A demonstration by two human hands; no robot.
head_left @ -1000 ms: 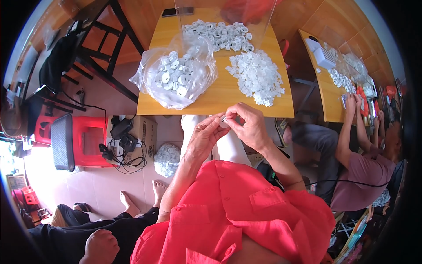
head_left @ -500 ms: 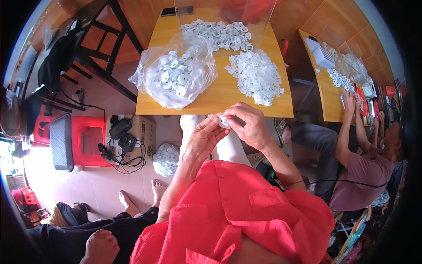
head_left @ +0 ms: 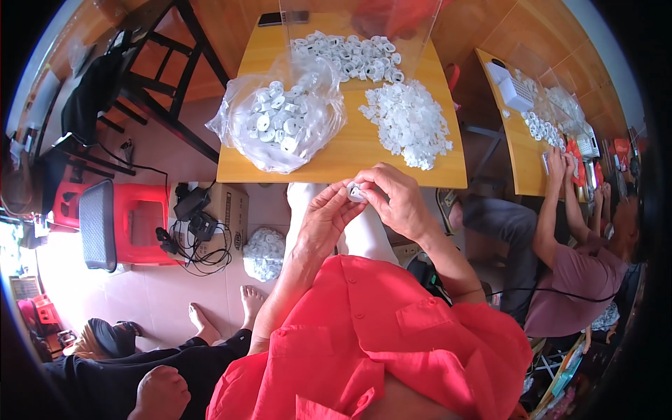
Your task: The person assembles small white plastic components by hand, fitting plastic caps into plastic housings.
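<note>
Between my fingertips is a small round white plastic part (head_left: 355, 192), held over my lap just off the table's near edge. My left hand (head_left: 327, 212) pinches its left side with thumb and forefinger. From the right, my right hand (head_left: 394, 198) closes its thumb and fingers on the same part, hiding some of it. On the wooden table (head_left: 392, 173) ahead lies a clear plastic bag (head_left: 227, 129) of round white parts. To its right is a heap of small translucent white pieces (head_left: 409, 122). Farther back, ring-shaped white parts (head_left: 350, 56) form another pile.
A clear upright panel (head_left: 413, 42) and a dark phone (head_left: 269, 19) are at the table's back. At left stand a red stool (head_left: 143, 224) and a carton (head_left: 234, 210) with black cables. A filled bag (head_left: 264, 252) sits on the floor. A co-worker (head_left: 574, 273) works at the right table.
The white part has turned slightly between my fingertips, showing more of its face. Both hands stay in nearly the same place.
</note>
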